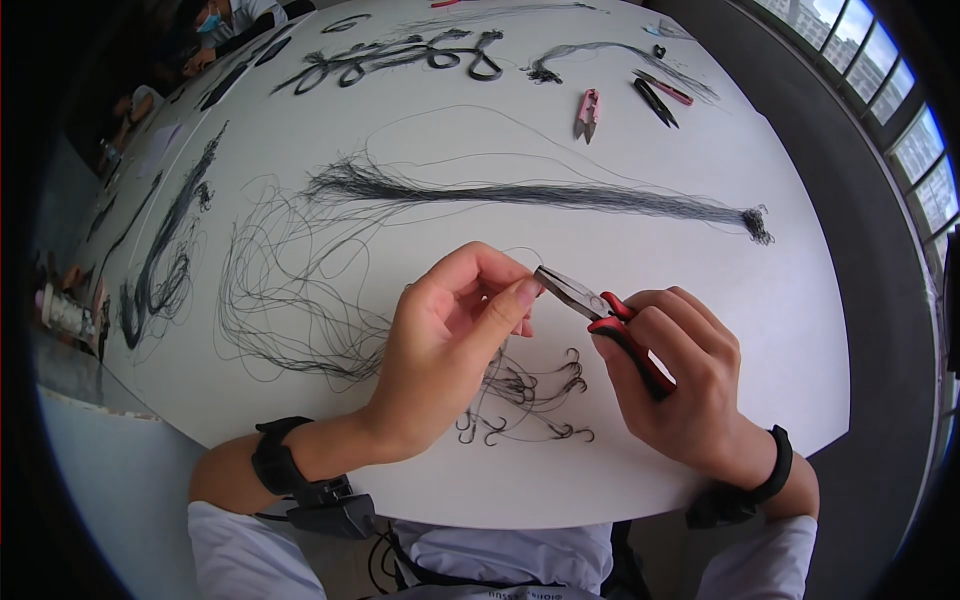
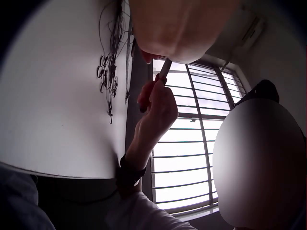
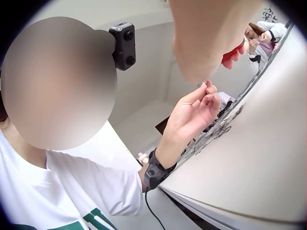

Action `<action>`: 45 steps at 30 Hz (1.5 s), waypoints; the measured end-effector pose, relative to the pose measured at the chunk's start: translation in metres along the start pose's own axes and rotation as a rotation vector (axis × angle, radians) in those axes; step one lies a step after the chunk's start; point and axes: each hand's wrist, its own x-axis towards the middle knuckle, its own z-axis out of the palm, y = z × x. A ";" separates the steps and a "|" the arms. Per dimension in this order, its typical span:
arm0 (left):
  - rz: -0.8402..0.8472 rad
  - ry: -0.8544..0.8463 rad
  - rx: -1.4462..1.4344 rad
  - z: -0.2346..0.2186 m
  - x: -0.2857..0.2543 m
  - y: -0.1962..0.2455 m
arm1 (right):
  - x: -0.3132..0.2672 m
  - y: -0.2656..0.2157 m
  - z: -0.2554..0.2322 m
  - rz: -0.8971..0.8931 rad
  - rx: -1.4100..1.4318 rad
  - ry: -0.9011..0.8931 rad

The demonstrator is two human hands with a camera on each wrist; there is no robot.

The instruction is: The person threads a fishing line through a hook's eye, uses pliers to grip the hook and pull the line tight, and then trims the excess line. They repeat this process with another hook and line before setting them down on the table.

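White cloth of the person's shirt (image 1: 500, 552) lies nearest the head camera, below the near edge of the desk (image 1: 790, 330); above that edge both hands are raised and meet nearly at the middle of the view. The right hand (image 1: 685, 375) is clamped round the handles of the red-and-black pliers (image 1: 598, 306); their long axis slants up and leftward from that palm, so the tip points straight at the fingertips of the left hand (image 1: 440, 340). That hand has thumb and forefinger together, apparently pinching a thin line (image 1: 527, 250) that arcs just above them; its held end is too small to make out, and whether the tip touches the line or the skin I cannot tell. All turns on this gap: the pliers' tip is right beside the left fingertips, while the right fingers sit back at the handles. Beneath and between the hands lie hook-ended lines (image 1: 515, 385), nearer the left; beyond, a long dark bundle (image 1: 560, 195) runs crosswise, with pink snips (image 1: 588, 112) farther off.
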 end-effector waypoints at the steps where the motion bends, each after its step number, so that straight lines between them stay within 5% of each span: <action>1: 0.000 0.000 0.000 0.000 0.000 0.000 | 0.001 0.001 0.000 -0.007 0.010 -0.010; 7: -0.148 -0.076 -0.201 -0.002 0.001 0.006 | 0.002 0.003 -0.001 -0.033 0.020 0.015; 25: 0.059 -0.005 0.015 0.001 0.000 0.002 | 0.000 0.000 0.000 -0.012 0.001 0.023; 32: -0.132 -0.037 -0.290 -0.002 0.004 0.004 | 0.002 0.008 0.000 0.141 0.223 -0.021; 45: -0.272 -0.249 -0.575 -0.006 0.009 0.003 | -0.002 0.026 0.005 0.094 -0.065 -0.149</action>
